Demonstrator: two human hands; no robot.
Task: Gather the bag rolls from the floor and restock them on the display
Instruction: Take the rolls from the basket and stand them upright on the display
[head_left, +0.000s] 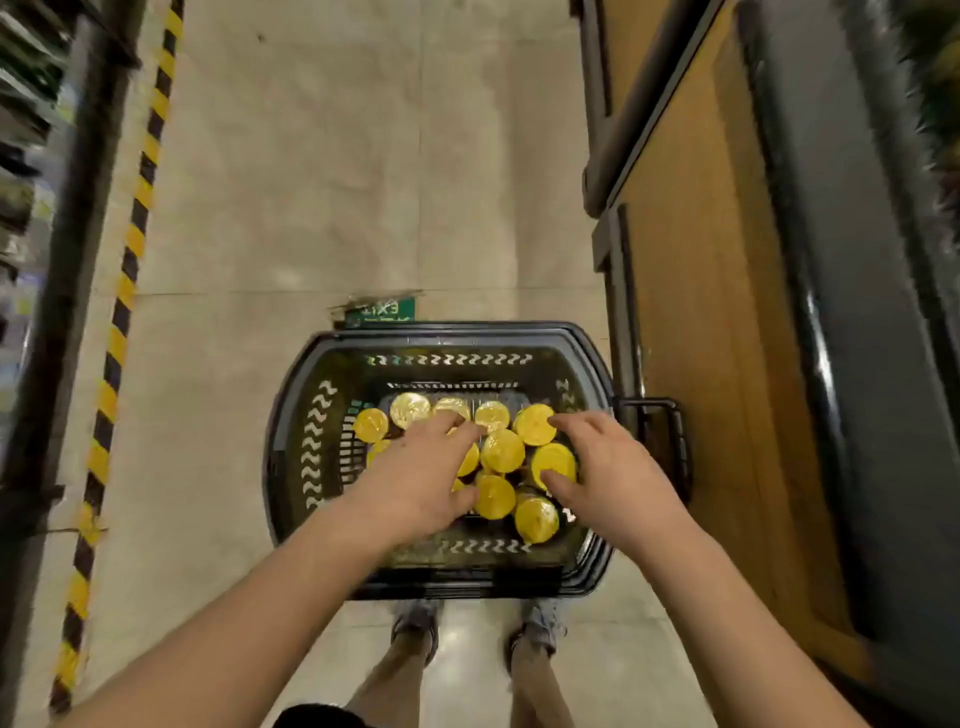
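Found bag rolls (501, 449) upright in basket (291, 431) on floor, long axes vertical, yellow ends up. Saw left hand (421, 473) and right hand (608, 467) spread-fingered above them, pinching nothing. Judged right hand closer: nearest roll (556, 460) at its 9 o'clock, between thumb and forefinger.

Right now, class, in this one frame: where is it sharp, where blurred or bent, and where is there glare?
Head view: the basket and yellow bag rolls at the centre are fairly sharp; the shelves at left and the display at right smear with blur; the striped floor tape bows from the wide lens; glare sits on the floor between the feet.
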